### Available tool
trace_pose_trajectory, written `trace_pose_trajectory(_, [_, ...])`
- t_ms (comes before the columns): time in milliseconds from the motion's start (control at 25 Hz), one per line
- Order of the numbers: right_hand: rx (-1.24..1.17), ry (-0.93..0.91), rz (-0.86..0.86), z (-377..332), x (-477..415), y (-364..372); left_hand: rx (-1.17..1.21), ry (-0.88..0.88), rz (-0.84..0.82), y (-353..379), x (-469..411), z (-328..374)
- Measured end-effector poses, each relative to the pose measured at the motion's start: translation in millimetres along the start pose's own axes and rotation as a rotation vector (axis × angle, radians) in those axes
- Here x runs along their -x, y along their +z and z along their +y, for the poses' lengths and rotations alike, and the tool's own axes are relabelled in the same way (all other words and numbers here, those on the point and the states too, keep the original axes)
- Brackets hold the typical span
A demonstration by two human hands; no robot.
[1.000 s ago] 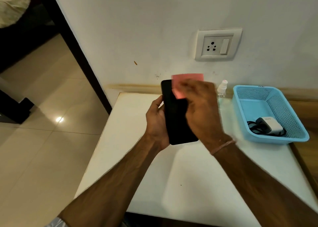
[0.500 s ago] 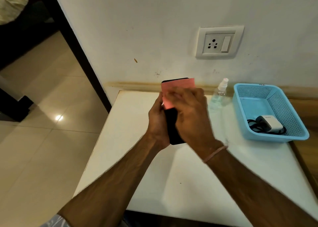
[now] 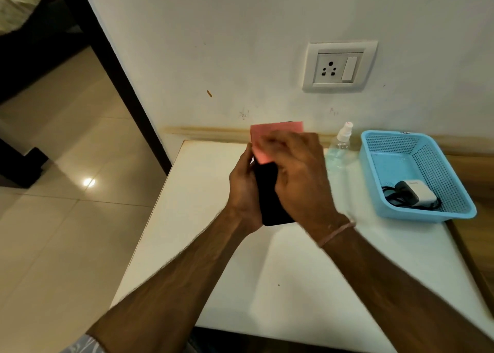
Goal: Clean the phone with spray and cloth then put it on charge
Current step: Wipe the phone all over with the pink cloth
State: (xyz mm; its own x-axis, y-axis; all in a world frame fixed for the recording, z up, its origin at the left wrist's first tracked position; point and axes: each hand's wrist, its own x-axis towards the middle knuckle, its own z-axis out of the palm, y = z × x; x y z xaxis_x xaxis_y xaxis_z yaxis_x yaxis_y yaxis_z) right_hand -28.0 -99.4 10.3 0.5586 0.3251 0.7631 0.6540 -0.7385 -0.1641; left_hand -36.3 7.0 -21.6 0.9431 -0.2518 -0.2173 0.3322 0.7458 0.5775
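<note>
Both hands full: left hand point(image 3: 242, 189) grips the phone point(image 3: 267, 192), long axis toward the wall point(image 3: 240, 45), right hand point(image 3: 299, 176) pinches cloth point(image 3: 263, 144) over its far end.

We find no text, brand or number that we can read. The white charger point(image 3: 419, 193) in the blue basket point(image 3: 387, 133) bears a faint grey print on its top face, too small and blurred for us to make out. A small dark mark sits on the basket's far rim; we cannot tell whether it is lettering.
</note>
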Motion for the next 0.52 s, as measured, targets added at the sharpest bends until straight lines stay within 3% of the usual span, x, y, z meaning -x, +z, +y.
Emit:
trace_pose_trajectory(40, [-0.021,0.221,-0.107,4.0,-5.2,-15.1,-0.040,-0.015,-0.007,0.2,-0.2,0.5])
trace_pose_trajectory(80, [-0.065,0.299,0.021,25.1,-6.4,-18.7,-0.090,-0.028,0.005,0.6,-1.1,-0.1])
trace_pose_trajectory(160, [-0.022,0.312,0.008,17.3,-1.2,-12.9,-0.091,-0.029,0.035,2.8,-1.3,-3.7])
trace_pose_trajectory(200, [-0.145,0.287,-0.039,1.9,-1.1,-12.2,-0.042,-0.014,0.031,1.6,-3.6,-5.9])
trace_pose_trajectory(280, [-0.179,0.116,-0.121,-22.8,1.7,-8.1,0.063,0.004,0.003,-4.7,-6.5,-7.2])
trace_pose_trajectory(320, [-0.196,0.118,-0.135,-17.2,-0.1,-9.9,0.075,0.006,-0.004,-5.0,-5.2,-4.9])
trace_pose_trajectory(520, [-0.083,0.331,-0.045,16.5,-4.9,-18.5,-0.112,-0.022,0.062,1.9,-1.4,-3.2])
